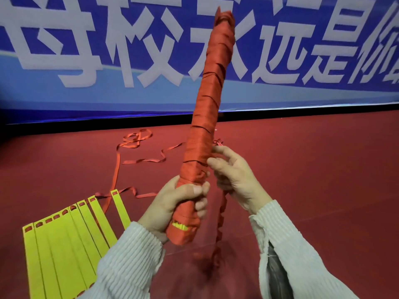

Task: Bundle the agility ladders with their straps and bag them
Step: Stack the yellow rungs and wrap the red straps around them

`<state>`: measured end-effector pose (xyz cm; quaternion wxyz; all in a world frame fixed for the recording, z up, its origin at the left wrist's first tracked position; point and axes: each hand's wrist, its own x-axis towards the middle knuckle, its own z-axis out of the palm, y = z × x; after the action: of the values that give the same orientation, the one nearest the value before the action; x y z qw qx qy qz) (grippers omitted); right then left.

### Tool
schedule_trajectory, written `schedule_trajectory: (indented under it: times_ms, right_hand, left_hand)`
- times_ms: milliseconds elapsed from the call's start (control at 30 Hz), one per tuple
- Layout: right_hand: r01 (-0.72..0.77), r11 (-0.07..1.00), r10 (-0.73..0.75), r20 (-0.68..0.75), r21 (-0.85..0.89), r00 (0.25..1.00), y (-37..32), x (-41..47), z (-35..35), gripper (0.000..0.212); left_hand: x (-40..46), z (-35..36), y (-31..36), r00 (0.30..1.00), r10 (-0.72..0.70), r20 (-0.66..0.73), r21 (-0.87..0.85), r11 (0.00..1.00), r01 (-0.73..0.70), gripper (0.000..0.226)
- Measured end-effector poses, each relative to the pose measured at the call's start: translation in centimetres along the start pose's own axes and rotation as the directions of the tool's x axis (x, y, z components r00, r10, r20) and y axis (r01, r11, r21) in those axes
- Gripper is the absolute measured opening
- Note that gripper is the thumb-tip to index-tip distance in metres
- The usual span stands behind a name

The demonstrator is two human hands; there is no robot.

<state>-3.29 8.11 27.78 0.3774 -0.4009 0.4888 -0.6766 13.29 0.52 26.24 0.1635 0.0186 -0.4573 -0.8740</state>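
- Wrapped ladder bundle (pixel 208 117): a long orange-strapped roll, yellow rungs visible at its base, held tilted above the red floor (pixel 313 169).
- Left hand (pixel 172 203): curled tightly round the bundle's lower end.
- Right hand (pixel 234 173): strap pinched against the bundle.

A: Where is free room for a hand?

B: On the right, the red floor (pixel 323 169) lies bare, from the right hand (pixel 235 175) out to the picture's edge.

A: And on the left?

B: There the yellow ladder rungs (pixel 64 240) lie fanned on the floor, and loose red strap (pixel 142 160) runs in loops from them toward the banner (pixel 86 61).

A: What stands in the middle?

B: The wrapped ladder bundle (pixel 211 100) is held tilted by the left hand (pixel 179 203), and a twisted strap tail (pixel 220 229) hangs just beside it, between the two sleeves.

A: Behind?

B: The banner closes the whole back side.
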Motion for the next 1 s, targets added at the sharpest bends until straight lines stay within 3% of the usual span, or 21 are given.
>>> schedule_trajectory:
  times_ms: [67, 133, 200, 267, 300, 333, 433, 533, 700, 767, 800, 833, 900, 967, 1000]
  right_hand:
    - [-0.087, 0.986, 0.059, 0.194, 0.140, 0.979, -0.2, -0.7, 0.1, 0.055]
    - [-0.034, 0.982, -0.009, 0.227, 0.186, 0.974, -1.2, -1.3, 0.1, 0.045]
    - [0.122, 0.992, -0.122, 0.083, -0.004, 0.989, -1.9, -1.1, 0.6, 0.025]
    - [0.214, 0.926, -0.246, -0.066, -0.311, 0.967, -1.4, -0.4, 1.1, 0.025]
    - [0.196, 0.889, -0.263, -0.112, -0.414, 0.958, -0.9, -0.2, 1.5, 0.027]
    - [0.167, 0.862, -0.265, -0.145, -0.479, 0.953, -0.6, -0.2, 1.7, 0.032]
    - [0.143, 0.826, -0.240, -0.111, -0.545, 0.965, -0.7, -0.4, 0.7, 0.031]
    - [0.260, 0.727, -0.358, -0.028, -0.636, 0.933, -1.1, -0.9, -1.0, 0.028]
    - [0.364, 0.387, -0.669, 0.013, -0.847, 0.743, -0.7, -0.5, -1.0, 0.009]
    - [0.357, 0.204, -0.747, 0.090, -0.912, 0.658, 0.7, -0.1, -0.5, 0.010]
    - [0.369, 0.186, -0.724, 0.127, -0.911, 0.678, 1.7, 0.1, 0.0, 0.010]
    - [0.381, 0.235, -0.662, 0.139, -0.894, 0.736, 2.5, 0.1, 0.6, 0.012]
    - [0.385, 0.506, -0.541, 0.064, -0.772, 0.839, 3.1, 0.3, 1.5, 0.014]
    - [0.377, 0.765, -0.478, -0.068, -0.522, 0.876, 2.5, 0.3, 1.9, 0.010]
    - [0.372, 0.834, -0.460, -0.141, -0.407, 0.877, 2.1, 0.3, 2.0, 0.009]
  left_hand:
    - [-0.2, 0.3, -1.0, 0.966, -0.039, 0.256, -0.199, 0.976, 0.092, 0.053]
    - [-0.2, 0.3, -0.7, 0.961, -0.104, 0.257, -0.060, 0.991, 0.123, 0.056]
    - [0.4, -0.2, 0.3, 0.996, -0.078, -0.037, 0.319, 0.944, 0.086, 0.062]
    - [0.8, -0.2, 0.5, 0.932, 0.158, -0.327, 0.690, 0.713, 0.122, 0.060]
    - [1.1, 0.1, 0.2, 0.881, 0.272, -0.388, 0.760, 0.636, 0.138, 0.053]
    - [1.2, 0.5, -0.2, 0.848, 0.328, -0.416, 0.768, 0.626, 0.135, 0.045]
    - [1.3, 1.1, -1.1, 0.834, 0.275, -0.479, 0.602, 0.794, 0.084, 0.027]
    - [0.9, 0.6, -0.2, 0.834, 0.200, -0.515, 0.472, 0.878, 0.081, 0.022]
    - [0.6, 0.1, 0.8, 0.860, 0.086, -0.503, 0.302, 0.950, 0.082, 0.036]
    - [0.2, 0.1, 1.3, 0.920, -0.008, -0.392, 0.106, 0.993, 0.054, 0.054]
    - [0.0, 0.0, 1.4, 0.952, -0.053, -0.301, -0.013, 0.999, 0.051, 0.061]
    - [-0.2, 0.1, 1.5, 0.975, -0.084, -0.206, -0.122, 0.991, 0.059, 0.065]
    - [-0.5, 0.3, 1.3, 0.992, -0.108, -0.058, -0.243, 0.966, 0.091, 0.065]
    - [-0.5, 0.5, 1.0, 0.995, -0.100, 0.014, -0.253, 0.962, 0.101, 0.064]
    - [-0.5, 0.6, 1.0, 0.995, -0.093, 0.030, -0.240, 0.966, 0.098, 0.064]
